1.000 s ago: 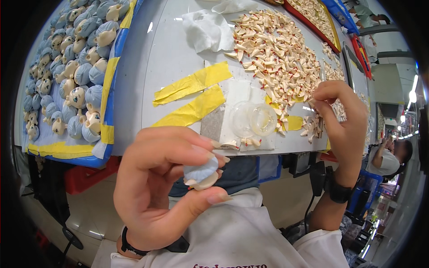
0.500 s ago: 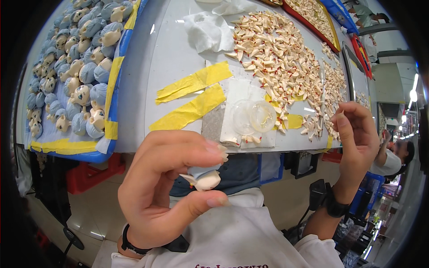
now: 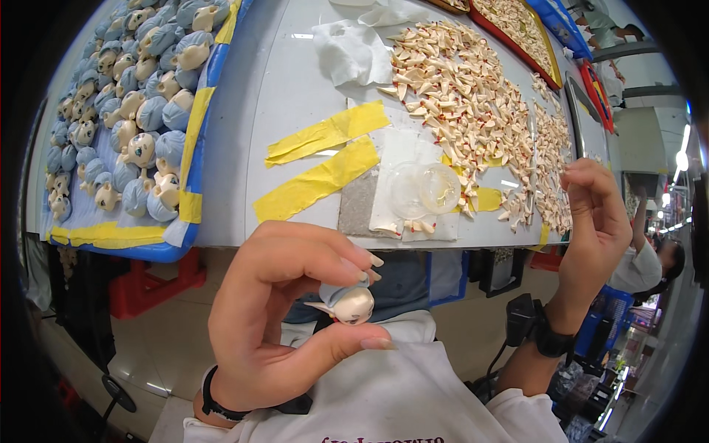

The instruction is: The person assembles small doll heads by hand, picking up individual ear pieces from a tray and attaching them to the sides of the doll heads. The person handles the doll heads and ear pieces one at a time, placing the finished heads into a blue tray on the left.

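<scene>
The white worktable [image 3: 295, 111] carries, on its left, a blue tray [image 3: 196, 170] edged with yellow tape and filled with finished doll heads [image 3: 125, 111], each with blue hair and pointed ears. Across the table's right half lies a large spread of loose pointed ear parts [image 3: 473, 96], cream with red tips, and more fill a red tray [image 3: 517, 29] beyond. Two yellow tape strips [image 3: 325, 159] hold down a white sheet bearing a small clear dish [image 3: 425, 190]. The left hand [image 3: 284, 317] is closed around one doll head [image 3: 348, 301], pinched between thumb and fingertips, raised in front of the chest, face outward; one ear is visible on its left side. The right hand [image 3: 594, 221] is raised at the table edge with fingertips pinched together; whether it holds an ear part cannot be determined. Judged from the quantities, many heads are complete, and a large stock of ears remains unused.
</scene>
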Demonstrator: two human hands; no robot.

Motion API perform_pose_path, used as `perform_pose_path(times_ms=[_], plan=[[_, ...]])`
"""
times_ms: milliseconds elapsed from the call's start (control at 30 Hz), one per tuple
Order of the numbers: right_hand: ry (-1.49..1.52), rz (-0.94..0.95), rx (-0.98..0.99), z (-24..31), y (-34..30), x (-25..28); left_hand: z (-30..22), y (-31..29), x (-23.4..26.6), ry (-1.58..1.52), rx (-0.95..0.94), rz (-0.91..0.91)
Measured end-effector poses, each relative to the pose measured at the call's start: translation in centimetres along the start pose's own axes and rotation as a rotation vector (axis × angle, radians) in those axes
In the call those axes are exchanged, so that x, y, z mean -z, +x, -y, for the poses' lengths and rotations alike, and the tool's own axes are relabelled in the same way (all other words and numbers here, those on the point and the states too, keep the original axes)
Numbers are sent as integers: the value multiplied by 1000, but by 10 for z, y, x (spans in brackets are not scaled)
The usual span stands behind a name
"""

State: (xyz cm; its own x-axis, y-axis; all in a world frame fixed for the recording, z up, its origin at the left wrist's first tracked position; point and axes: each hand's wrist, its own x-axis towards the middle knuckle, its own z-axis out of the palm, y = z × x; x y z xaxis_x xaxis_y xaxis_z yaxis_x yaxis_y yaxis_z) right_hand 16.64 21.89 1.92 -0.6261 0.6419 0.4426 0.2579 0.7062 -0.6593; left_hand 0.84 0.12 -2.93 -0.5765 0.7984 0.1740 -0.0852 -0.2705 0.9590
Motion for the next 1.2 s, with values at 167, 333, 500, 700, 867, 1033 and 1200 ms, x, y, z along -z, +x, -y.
perform_pose_path(times_ms=[167, 333, 500, 700, 867, 1033, 1200], plan=[[262, -38, -157, 8, 0, -8, -1, 0, 3, 59, 10, 17], [498, 23, -229, 8, 0, -13, -3, 11, 16, 246, -81, 200], [364, 110, -109, 22, 4, -33, -5, 8, 15, 246, -31, 211], [111, 209, 175, 40, 5, -61, -3, 3, 12, 146, 24, 121], [-194, 147, 326, 51, 4, -65, 7, 7, 22, 140, -123, 245], [-182, 154, 344, 49, 3, -64, 2, 7, 11, 48, 0, 181], [-202, 173, 330, 53, 3, -63, 1, 6, 13, -5, -27, 220]])
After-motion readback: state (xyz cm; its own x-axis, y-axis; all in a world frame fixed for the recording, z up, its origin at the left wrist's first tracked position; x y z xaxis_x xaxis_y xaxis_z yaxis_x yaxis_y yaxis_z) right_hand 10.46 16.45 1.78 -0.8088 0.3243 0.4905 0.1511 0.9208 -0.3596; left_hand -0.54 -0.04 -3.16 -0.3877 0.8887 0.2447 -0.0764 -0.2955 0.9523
